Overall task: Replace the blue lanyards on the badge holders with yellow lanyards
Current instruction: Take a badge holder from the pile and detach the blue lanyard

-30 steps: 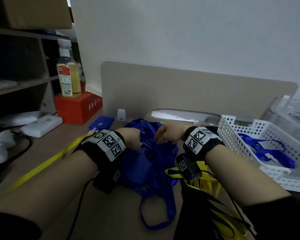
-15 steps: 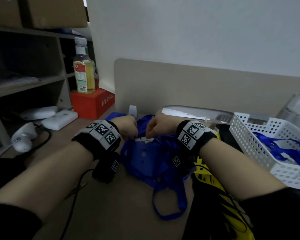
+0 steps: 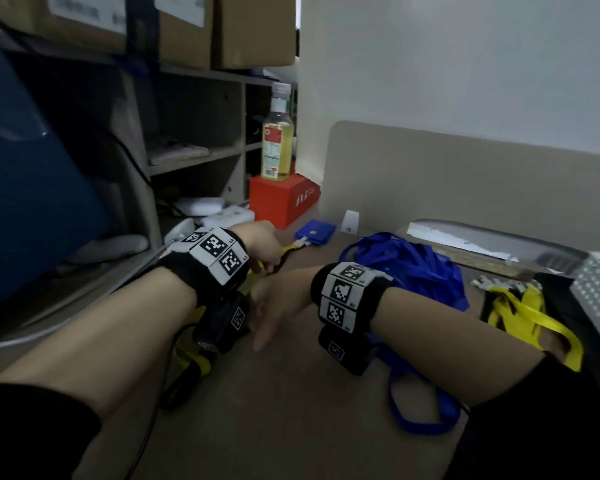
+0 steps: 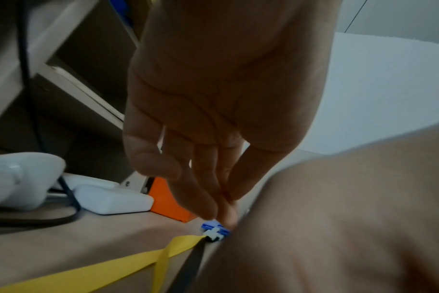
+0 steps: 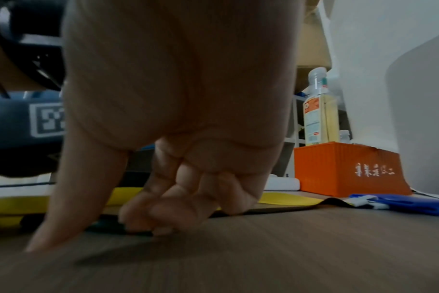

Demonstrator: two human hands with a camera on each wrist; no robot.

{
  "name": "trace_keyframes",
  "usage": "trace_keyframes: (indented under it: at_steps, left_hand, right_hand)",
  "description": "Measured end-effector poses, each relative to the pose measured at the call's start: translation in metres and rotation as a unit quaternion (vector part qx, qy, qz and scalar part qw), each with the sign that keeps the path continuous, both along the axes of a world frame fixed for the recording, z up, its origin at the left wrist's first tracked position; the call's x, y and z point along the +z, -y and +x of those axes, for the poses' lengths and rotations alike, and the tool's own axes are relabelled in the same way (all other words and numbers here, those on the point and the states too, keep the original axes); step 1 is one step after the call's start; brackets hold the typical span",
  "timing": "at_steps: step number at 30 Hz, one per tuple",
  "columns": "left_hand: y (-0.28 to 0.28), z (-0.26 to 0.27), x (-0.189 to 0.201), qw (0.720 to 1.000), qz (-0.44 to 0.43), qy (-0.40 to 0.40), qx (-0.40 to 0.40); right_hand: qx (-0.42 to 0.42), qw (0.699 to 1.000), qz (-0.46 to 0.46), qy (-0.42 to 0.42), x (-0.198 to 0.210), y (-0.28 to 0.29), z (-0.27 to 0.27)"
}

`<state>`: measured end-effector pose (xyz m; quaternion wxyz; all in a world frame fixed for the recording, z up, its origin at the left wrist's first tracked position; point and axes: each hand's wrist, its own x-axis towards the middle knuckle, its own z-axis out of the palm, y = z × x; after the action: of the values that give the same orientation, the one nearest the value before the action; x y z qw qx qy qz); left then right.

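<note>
At the near edge of the counter a loop of blue lanyard trails out from under the right forearm, probably slack from the heap behind it. Just beyond, the right hand is down on the counter toward its left side. In the right wrist view its fingers are curled with the tips on the surface and on a dark strap end lying there, while the thumb stretches out flat; whether it actually pinches that strap or only pins it, I cannot tell. The likely reason is to keep the lanyard from sliding while the other hand works.

The left hand reaches a little farther, its fingers straight and bunched, tips coming down at the white clip where the yellow lanyard joins a blue badge holder. It grasps nothing that I can see. That holder lies toward the far left of the counter, already on yellow, so this looks like finishing or checking one swap.

To the right sits the heap of blue lanyards, with spare yellow lanyards near the right edge. Farthest back stand a red box and the bottle on top.
</note>
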<state>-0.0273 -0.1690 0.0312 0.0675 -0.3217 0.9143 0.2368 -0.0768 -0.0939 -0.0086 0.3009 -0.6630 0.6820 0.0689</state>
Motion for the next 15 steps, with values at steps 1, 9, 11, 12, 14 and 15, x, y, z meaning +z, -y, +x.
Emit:
trace_keyframes:
  at_steps: [1,9,11,12,14,15]
  left_hand:
    - [0.003,0.004,-0.001,1.000,0.002,0.004,0.010]
    - [0.014,0.021,-0.003,0.999,0.019,0.004,0.039]
    - [0.016,0.021,-0.004,0.999,0.023,0.004,0.041]
    - [0.017,0.021,-0.005,0.999,0.024,0.004,0.041]
    - [0.020,0.020,-0.006,0.999,0.026,0.003,0.041]
    - [0.023,0.019,-0.007,0.999,0.027,0.003,0.041]
  right_hand:
    - [0.003,1.000,-0.020,-0.015,-0.002,0.004,0.004]
    - [0.024,0.995,-0.098,0.009,-0.012,0.014,0.003]
    - [0.030,0.995,-0.089,0.026,-0.014,0.016,0.001]
    - [0.033,0.996,-0.078,0.033,-0.014,0.018,0.000]
    - [0.049,0.998,-0.030,0.033,-0.011,0.019,-0.004]
    - [0.053,0.998,0.006,0.028,-0.007,0.020,-0.008]
